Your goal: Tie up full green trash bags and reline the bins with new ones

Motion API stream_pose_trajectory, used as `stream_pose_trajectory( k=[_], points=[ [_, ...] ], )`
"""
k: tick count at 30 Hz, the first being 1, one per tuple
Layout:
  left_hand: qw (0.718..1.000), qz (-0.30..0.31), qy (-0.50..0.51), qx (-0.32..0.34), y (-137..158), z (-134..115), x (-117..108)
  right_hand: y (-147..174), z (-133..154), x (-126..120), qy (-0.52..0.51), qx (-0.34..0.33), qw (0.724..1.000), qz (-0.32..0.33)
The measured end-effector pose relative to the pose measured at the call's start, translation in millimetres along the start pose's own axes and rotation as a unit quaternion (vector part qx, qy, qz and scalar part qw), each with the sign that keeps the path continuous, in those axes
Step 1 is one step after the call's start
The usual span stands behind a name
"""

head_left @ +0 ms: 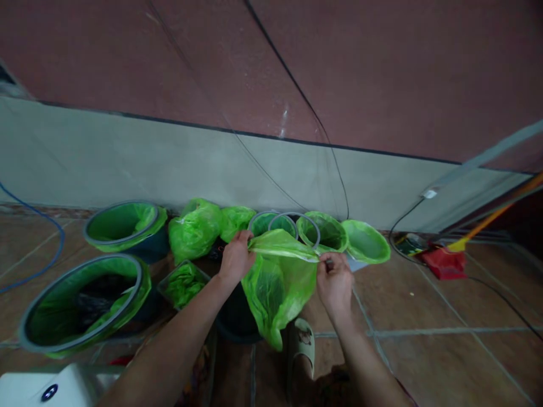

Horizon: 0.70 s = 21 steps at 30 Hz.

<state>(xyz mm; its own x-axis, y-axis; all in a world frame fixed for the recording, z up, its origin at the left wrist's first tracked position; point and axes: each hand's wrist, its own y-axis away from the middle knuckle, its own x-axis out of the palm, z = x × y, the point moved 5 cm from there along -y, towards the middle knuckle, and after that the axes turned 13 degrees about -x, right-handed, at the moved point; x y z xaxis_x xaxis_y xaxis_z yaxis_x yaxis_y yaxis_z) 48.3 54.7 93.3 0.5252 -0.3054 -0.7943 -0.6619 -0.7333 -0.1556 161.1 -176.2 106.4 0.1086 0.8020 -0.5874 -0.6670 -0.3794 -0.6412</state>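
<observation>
A thin green plastic bag point(282, 288) hangs stretched between my two hands. My left hand point(237, 257) pinches one end of its top edge, and my right hand point(335, 280) pinches the other end. The bag droops towards the floor, its lower part crumpled. Behind it, partly hidden, are grey rings point(316, 229) on a lined bin. A dark bin point(237, 314) shows in part below the bag, between my left forearm and a slippered foot point(303, 342).
Lined bins point(139, 282) stand at the left, and filled green bags point(195, 229) lean on the wall. More lined bins point(365, 243) are to the right. A red dustpan point(444, 263), a yellow-orange handle point(483, 226) and cables lie farther right. A blue hose point(61, 243) curves at far left.
</observation>
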Motion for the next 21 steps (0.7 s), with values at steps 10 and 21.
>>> stream_pose_trajectory(
  k=[10,21],
  points=[
    [0.999,0.021,0.009,0.025,9.1,-10.4,11.5,11.8,22.1,23.3,0.051,-0.126,0.988,0.074],
    [0.999,0.023,-0.004,0.024,14.2,-12.0,12.9,5.5,25.1,19.5,-0.04,-0.058,0.997,0.031]
  ],
)
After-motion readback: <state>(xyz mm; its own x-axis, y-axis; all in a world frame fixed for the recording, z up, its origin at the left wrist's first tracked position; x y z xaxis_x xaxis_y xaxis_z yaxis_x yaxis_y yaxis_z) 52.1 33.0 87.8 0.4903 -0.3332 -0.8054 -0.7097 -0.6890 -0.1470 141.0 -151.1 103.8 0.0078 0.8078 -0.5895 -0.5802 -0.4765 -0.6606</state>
